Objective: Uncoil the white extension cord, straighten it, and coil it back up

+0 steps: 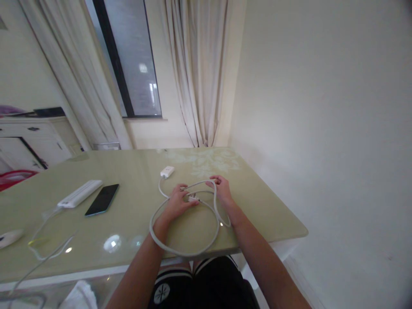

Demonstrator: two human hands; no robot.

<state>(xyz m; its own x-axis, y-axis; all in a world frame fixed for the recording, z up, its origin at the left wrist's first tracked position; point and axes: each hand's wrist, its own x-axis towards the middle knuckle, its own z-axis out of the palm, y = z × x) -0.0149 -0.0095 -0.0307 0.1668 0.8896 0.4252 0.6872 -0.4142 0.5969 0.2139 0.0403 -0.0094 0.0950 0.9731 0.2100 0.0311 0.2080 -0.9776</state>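
Observation:
A thick white power cable (193, 254) lies in loose loops on the table in front of me, one loop passing around my left wrist. My left hand (177, 202) curls its fingers on a strand of this cable, thumb stretched beside a white plug (193, 197) with metal prongs. At the right side of the loops, my right hand (221, 189) pinches another strand between thumb and fingers. The cable's far end runs to a small white socket block (167, 171) lying beyond my left hand.
Left on the pale green table (128, 240) are a dark phone (102, 200), a long white power strip (80, 194) with its cord, and a white mouse-like object (10, 238). A wall (322, 128) rises close on the right. Curtains (199, 68) and a window stand behind.

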